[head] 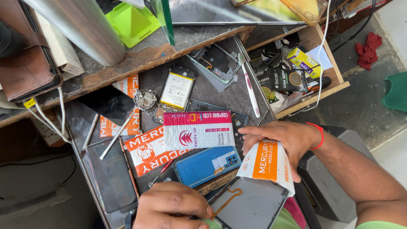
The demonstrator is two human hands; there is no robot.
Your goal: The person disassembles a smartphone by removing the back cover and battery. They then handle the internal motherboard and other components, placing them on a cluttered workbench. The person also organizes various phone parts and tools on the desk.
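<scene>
1. A cluttered phone-repair workbench [220, 91] is seen from above, with two bare hands at the lower edge.
2. The right hand [285, 138], marked by a red wrist thread, is curled over the top of a white and orange padded pouch [266, 163]; the pouch is gripped between fingers and thumb.
3. A dark display panel [250, 205] with an orange flex strip is seen partly out of the pouch's open mouth, lying at the bench's near edge.
4. The left hand [174, 210] is closed with its fingertips pinching the lower left corner of that panel.
5. Just left of the pouch, a blue phone back [205, 165] is laid flat, and a white and pink packet [198, 129] rests above it.
6. Further back, an opened phone with its battery [176, 91] exposed is laid beside a white toothbrush [250, 87].
7. At the left, a dark glass screen [111, 176] is laid flat, well apart from both hands.
</scene>
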